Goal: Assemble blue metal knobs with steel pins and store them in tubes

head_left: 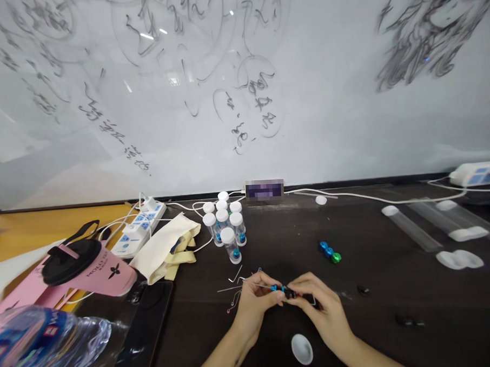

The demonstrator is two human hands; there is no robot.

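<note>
Both hands meet low in the middle over the dark table. My left hand pinches a thin metal wire that carries a small blue bead. My right hand is closed on a small dark piece at the wire's end. More bent wires lie just left of my left hand. Three loose beads, two blue and one green, sit beyond my right hand. A white cap lies between my forearms.
Several small capped vials stand behind the hands. A power strip, cream cloth pouch, pink cup and water bottle fill the left. Clear tubes and white lids lie right. A whiteboard backs the table.
</note>
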